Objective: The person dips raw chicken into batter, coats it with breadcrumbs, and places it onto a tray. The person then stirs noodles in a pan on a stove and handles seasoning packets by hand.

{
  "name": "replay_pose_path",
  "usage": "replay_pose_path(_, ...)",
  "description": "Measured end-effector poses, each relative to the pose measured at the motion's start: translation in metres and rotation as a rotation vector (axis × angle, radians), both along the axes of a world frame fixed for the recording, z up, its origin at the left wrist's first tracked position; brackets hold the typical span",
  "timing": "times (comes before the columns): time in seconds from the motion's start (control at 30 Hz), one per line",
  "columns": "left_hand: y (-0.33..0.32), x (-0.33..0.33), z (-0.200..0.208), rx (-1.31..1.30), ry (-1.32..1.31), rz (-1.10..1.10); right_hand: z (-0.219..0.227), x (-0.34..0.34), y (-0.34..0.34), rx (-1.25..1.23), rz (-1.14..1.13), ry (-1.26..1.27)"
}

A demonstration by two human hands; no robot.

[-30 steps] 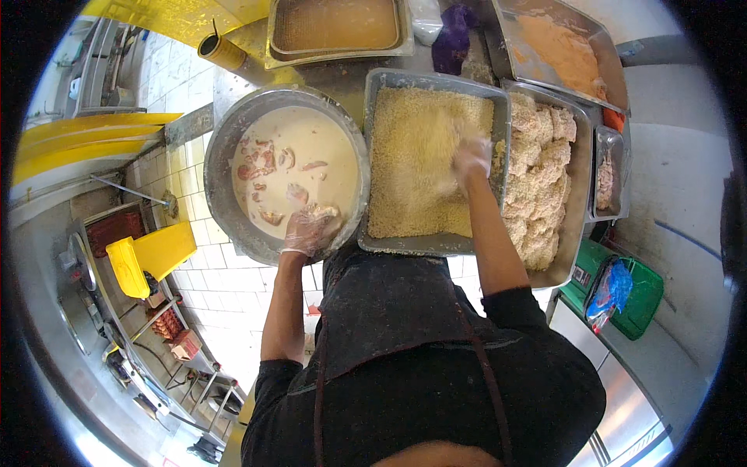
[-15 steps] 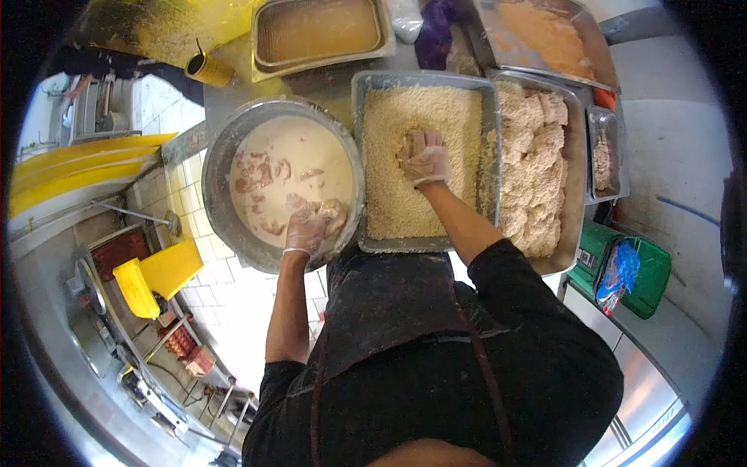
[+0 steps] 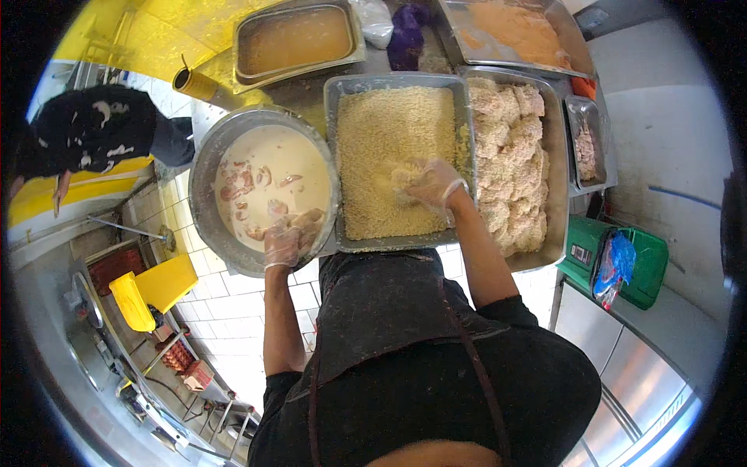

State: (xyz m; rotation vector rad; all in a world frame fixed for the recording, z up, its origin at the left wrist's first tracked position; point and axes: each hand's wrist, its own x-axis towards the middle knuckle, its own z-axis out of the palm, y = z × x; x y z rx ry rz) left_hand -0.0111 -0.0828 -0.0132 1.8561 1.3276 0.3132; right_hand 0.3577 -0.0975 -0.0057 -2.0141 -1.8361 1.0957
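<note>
Battered piece [image 3: 310, 220] sits pinched in gloved left hand [image 3: 282, 243] at batter bowl [image 3: 204, 180] near rim, breadcrumb tray [image 3: 467, 124] directly to its right, where right hand [image 3: 432, 185] presses crumbs, fingers loosely curled.

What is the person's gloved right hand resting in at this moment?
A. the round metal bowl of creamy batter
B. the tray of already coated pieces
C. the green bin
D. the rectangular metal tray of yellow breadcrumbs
D: the gloved right hand presses into the rectangular metal tray of yellow breadcrumbs, while the gloved left hand is at the round metal bowl of creamy batter.
</note>
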Motion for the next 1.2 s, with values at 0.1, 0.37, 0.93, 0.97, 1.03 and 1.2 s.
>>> replay_pose_path(0.1,-0.003,-0.011,-0.009,0.022,-0.019,0.006,0.026,0.010,-0.006,-0.026,-0.266,0.359)
replay_pose_path(0.37,-0.007,-0.010,-0.020,0.081,0.033,0.042,0.109,0.095,-0.043,0.259,-0.564,0.077)
replay_pose_path(0.93,0.031,0.059,0.096,0.061,0.132,0.090,-0.027,-0.073,-0.001,-0.251,0.244,0.014)
replay_pose_path(0.97,0.036,0.063,0.091,0.154,-0.012,-0.034,-0.027,-0.064,0.004,-0.253,0.260,0.007)
replay_pose_path(1.03,0.044,0.101,0.130,0.507,0.207,-0.136,-0.001,-0.040,0.019,-0.238,0.259,0.062)
replay_pose_path(1.2,0.057,0.161,0.037,0.636,-0.173,-0.115,0.016,0.004,0.012,0.175,-0.004,-0.090)
